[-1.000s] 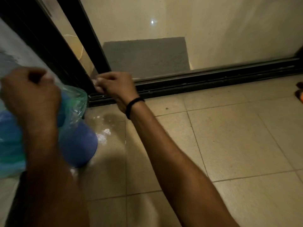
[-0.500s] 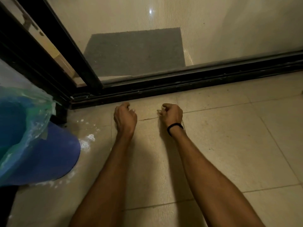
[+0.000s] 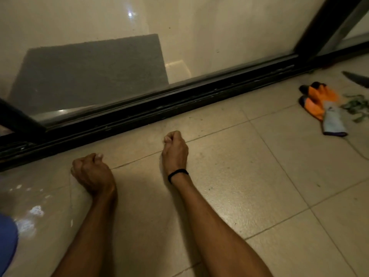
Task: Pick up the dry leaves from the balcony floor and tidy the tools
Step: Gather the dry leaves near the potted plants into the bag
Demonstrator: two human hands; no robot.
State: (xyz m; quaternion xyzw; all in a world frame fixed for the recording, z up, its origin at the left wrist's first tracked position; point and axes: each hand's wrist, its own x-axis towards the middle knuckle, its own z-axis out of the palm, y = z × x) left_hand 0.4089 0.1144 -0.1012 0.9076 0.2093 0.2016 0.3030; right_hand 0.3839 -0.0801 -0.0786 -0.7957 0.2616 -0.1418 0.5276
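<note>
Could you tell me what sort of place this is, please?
Probably a home balcony: a tiled floor runs up to a sliding door track, a doormat lies behind the glass, and orange gardening gloves lie on the tiles.

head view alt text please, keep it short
Two bare hands, the left hand and right hand, reach with curled fingers over a beige tiled floor beside a black sliding-door track. At far right lie orange-and-grey gloves, green plant cuttings and a dark blade.

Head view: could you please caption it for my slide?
Left hand and right hand, fingers curled, near the door track; orange gloves lie far right.
</note>
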